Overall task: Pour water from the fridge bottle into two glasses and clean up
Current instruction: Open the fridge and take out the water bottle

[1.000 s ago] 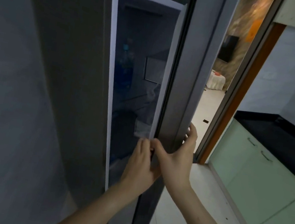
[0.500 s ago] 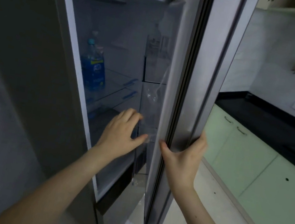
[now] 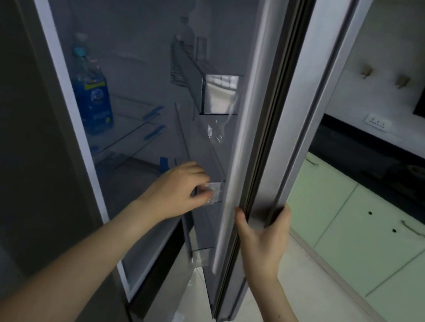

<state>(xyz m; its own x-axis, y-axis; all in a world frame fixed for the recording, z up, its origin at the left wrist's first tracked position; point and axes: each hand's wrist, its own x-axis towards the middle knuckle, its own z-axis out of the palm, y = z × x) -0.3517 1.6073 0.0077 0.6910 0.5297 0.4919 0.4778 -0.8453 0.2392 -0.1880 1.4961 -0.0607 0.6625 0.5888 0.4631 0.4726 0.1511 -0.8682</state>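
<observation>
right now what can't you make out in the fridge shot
- Blue bottle, head view: label blurred and dim, water level unreadable.
- Door shelf: its contents are a faint clear shape, too dim to identify.
- Left hand: fingers curled near a door bin; contact unclear.
- Fridge lower section: hidden behind the left arm and door.
- Glasses: none in view.
- Right hand grips the door edge; fingertips hidden behind it.
</observation>
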